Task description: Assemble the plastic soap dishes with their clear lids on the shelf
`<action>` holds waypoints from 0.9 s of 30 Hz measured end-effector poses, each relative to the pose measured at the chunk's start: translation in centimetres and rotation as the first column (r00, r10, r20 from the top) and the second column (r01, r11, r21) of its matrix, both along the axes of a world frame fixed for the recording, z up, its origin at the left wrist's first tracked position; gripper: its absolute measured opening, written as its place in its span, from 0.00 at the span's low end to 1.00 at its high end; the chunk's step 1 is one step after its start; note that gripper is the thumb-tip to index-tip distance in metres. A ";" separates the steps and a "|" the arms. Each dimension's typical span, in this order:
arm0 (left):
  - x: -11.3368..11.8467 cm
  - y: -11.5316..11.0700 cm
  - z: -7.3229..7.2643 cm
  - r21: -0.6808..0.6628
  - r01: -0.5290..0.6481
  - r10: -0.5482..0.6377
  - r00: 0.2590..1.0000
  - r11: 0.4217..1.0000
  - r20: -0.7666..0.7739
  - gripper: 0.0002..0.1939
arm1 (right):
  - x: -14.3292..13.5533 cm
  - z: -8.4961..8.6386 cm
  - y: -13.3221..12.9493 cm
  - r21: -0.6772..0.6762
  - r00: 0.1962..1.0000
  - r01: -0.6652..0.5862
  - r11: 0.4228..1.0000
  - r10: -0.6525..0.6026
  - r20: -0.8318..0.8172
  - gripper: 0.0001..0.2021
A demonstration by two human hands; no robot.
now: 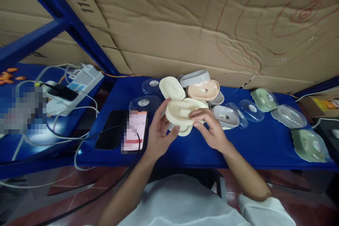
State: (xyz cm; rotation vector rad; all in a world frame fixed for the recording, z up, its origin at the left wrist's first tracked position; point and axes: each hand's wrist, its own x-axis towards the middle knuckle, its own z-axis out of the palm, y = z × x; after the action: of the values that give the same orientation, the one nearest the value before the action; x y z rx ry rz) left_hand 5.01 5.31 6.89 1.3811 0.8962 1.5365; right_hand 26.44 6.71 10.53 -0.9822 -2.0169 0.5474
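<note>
My left hand [161, 130] grips the left end of a cream oval dish [178, 111], its thumb at the front and fingers behind. At the dish's right end, my right hand [210, 129] has its fingers and thumb pinched on the rim. The dish is held tilted above the blue table. Behind it lie another cream dish [172, 89], a peach dish [203, 90] and a grey-white tray [195, 77]. Just right of my right hand sits a white dish [226, 116]. More cream pieces show partly under the held dish.
Clear lids [251, 110] lie on the blue table [246, 152], with green dishes [308, 144] at the right. To the left are a lit phone [137, 130], a black phone [112, 130], cables and a power strip [86, 81]. Cardboard [169, 24] stands behind.
</note>
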 end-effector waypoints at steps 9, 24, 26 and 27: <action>-1.2 -0.4 -1.0 0.219 -0.271 0.348 0.761 0.937 -0.547 0.31 | 1.6 -1.8 1.9 0.281 0.859 0.102 0.954 -0.227 0.459 0.14; -1.2 -0.2 -1.8 0.384 -0.079 0.352 0.597 0.920 -0.721 0.27 | 28.5 -5.4 0.2 0.224 0.411 0.792 0.567 -0.768 0.492 0.19; -1.1 -0.1 -1.3 0.399 -0.067 0.352 0.619 0.915 -0.702 0.27 | 31.0 -5.0 1.7 0.218 0.359 0.832 0.510 -0.794 0.490 0.23; -0.9 -0.1 -1.2 0.402 -0.061 0.348 0.629 0.914 -0.695 0.26 | 31.8 -4.7 2.7 0.204 0.338 0.847 0.491 -0.794 0.506 0.27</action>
State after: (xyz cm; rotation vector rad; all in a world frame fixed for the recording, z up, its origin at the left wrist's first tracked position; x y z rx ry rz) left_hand 4.07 5.18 5.74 2.3500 1.3709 1.2904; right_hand 58.20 9.39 5.83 -2.2382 -1.5684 -0.2724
